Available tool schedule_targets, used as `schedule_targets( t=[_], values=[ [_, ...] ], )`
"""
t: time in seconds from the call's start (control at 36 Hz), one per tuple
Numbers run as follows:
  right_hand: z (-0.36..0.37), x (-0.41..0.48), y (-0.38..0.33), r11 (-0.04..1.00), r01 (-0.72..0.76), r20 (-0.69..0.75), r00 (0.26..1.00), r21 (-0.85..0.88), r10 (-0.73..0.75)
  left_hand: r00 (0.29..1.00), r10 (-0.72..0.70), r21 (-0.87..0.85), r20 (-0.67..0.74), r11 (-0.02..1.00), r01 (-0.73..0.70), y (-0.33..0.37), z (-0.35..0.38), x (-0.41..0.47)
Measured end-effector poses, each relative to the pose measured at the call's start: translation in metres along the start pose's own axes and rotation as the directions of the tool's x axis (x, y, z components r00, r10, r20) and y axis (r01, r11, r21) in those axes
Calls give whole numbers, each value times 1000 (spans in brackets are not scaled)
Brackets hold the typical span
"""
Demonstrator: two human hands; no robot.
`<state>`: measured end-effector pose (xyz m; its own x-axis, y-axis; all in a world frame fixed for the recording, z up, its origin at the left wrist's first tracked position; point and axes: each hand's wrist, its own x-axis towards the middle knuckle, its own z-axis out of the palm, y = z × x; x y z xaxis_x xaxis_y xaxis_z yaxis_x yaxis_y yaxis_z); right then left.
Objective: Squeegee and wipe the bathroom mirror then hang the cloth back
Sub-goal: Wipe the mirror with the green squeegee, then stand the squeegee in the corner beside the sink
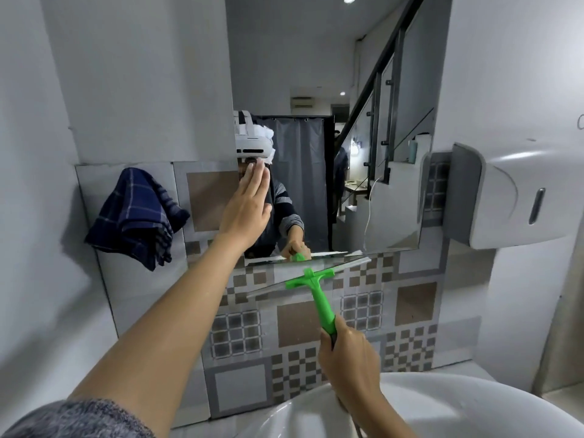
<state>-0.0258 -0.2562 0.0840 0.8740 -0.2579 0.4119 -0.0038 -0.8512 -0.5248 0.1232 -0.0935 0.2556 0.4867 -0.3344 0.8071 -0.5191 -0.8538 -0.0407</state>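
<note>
**Squeegee at the mirror's lower edge, cloth on the wall**

At far left, a dark navy checked cloth (137,216) hangs bunched against the grey tiled wall, well apart from both hands. Just right of it, the left hand (249,203) reaches up with its fingers (260,172) straight and held together, open and gripping nothing, the fingertips laid against the left edge of the large frameless wall mirror (395,153). A grey knitted sleeve (72,418) covers the arm near the bottom left corner (the forearm itself is bare).

Further right and lower, the right hand (349,361) is closed around the bottom of the handle of a bright green plastic squeegee (317,290). The handle tilts up and to the left, and its long pale blade lies slanted across the patterned brown-and-grey tiles (297,330), its right end higher and just by the mirror's lower edge. Whether the blade touches the glass cannot be told.

Below the right hand curves the rim of a white ceramic washbasin (458,406). At the far right, a white and grey plastic wall dispenser (518,194) sits beside the mirror.
</note>
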Motion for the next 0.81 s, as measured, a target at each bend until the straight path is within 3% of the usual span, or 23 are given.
schedule_targets(
  t=[0.25,0.33,0.42,0.61,0.81],
  values=[
    [-51,-17,26,999,24,-58,998,46,-21,986,-83,-149,145,983,105,25,13,-51],
    [-76,-12,28,991,88,-36,996,100,-85,982,-32,-244,184,967,77,42,12,-65],
    [-96,-3,27,982,182,-4,983,40,-182,973,40,-343,227,938,41,61,3,-75],
    [-137,19,9,871,470,137,881,-144,-453,931,229,-353,284,928,-121,84,-28,-101],
    [-155,31,-18,726,651,257,757,-221,-601,925,207,-297,320,948,-110,73,-47,-135]
  ],
)
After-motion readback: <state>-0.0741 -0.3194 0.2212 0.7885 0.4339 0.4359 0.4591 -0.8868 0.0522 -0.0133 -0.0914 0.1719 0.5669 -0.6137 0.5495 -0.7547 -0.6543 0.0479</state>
